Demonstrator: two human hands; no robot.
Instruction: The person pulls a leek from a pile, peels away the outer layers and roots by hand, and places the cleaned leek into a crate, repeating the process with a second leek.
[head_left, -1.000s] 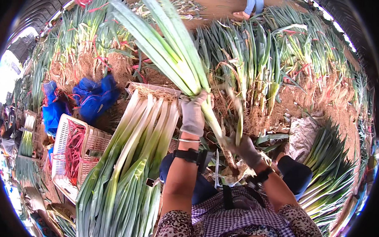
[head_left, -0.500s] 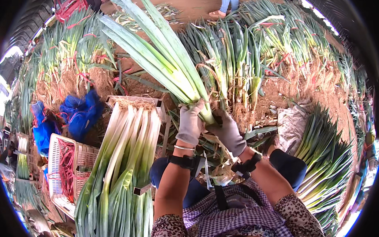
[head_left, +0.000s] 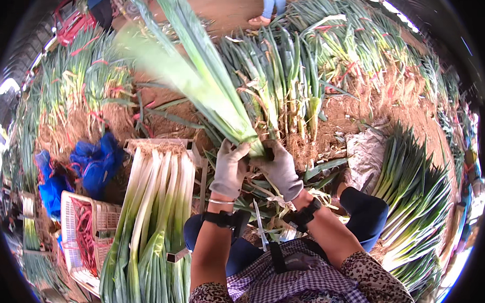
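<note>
Left hand (head_left: 229, 172) and right hand (head_left: 279, 170) both grasp the leek (head_left: 227, 106) low down, side by side. From the grip, long axis slants forward-left, leafy end away; neither hand clearly nearer.

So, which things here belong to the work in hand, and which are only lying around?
Apparently in the work:
leek, held between gloved left hand and right hand
pale-stemmed leeks laid out at left

Apparently just lying about:
crumpled blue material
crumpled pale sheet
loose leaf
</note>
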